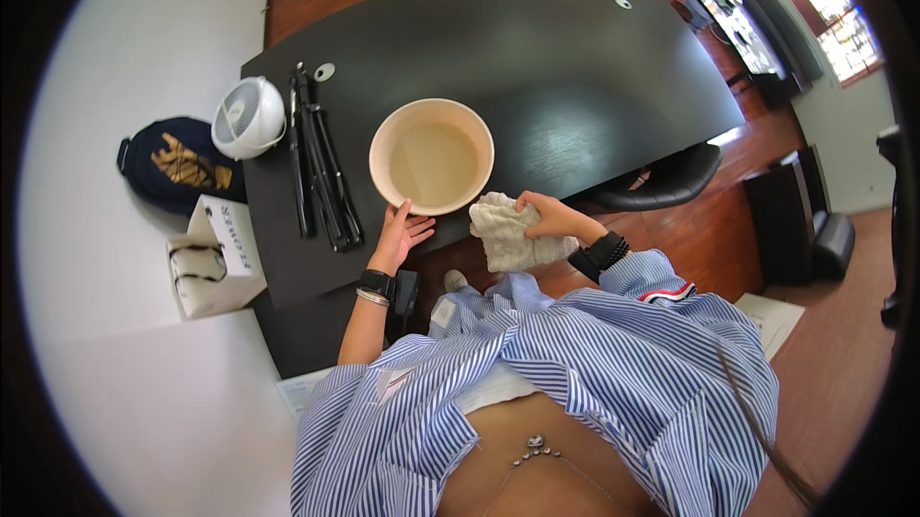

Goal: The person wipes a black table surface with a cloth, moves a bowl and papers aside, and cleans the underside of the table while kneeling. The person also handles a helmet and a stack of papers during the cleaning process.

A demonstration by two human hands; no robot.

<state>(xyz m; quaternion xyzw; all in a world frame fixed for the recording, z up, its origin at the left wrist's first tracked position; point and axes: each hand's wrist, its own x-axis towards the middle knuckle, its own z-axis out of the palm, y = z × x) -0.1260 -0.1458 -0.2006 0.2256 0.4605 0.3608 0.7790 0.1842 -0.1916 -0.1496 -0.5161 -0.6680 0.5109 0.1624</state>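
A round cream basin with water in it stands near the front edge of the black table. At its near side, my left hand has its fingers spread, with one digit touching the outer wall just below the rim. My right hand grips a crumpled off-white cloth, which hangs down in front of the table edge, to the right of the basin and apart from it. Part of the cloth is hidden behind my fingers.
Left of the basin lie black folded stand legs. Beyond them are a small white fan, a dark cap and a white paper bag by the wall. A black chair is tucked under the table's right side.
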